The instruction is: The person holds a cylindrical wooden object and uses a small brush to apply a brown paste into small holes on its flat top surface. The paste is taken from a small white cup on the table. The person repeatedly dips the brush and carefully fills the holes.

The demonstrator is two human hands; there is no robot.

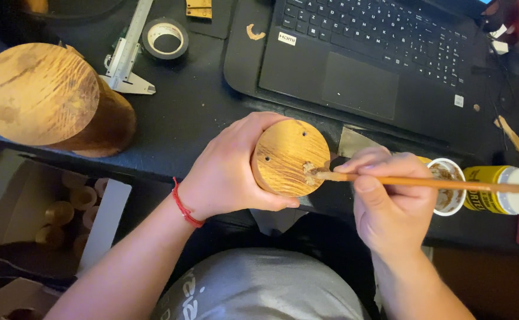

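Observation:
My left hand (230,172) grips a small wooden cylinder (289,157), its round end face turned up toward me, with two small holes in it. My right hand (390,195) holds a thin wooden stick (437,182) like a pen. The stick's tip rests on the right edge of the cylinder's face, where a dab of pale putty sits. A red string bracelet is on my left wrist.
A large wooden cylinder (46,98) stands at the left on the dark desk (194,118). A caliper (126,56), a tape roll (165,37) and an open laptop (366,59) lie behind. An open putty tub (448,186) and a yellow can (499,189) sit right. A box of small wooden cylinders (64,213) is below left.

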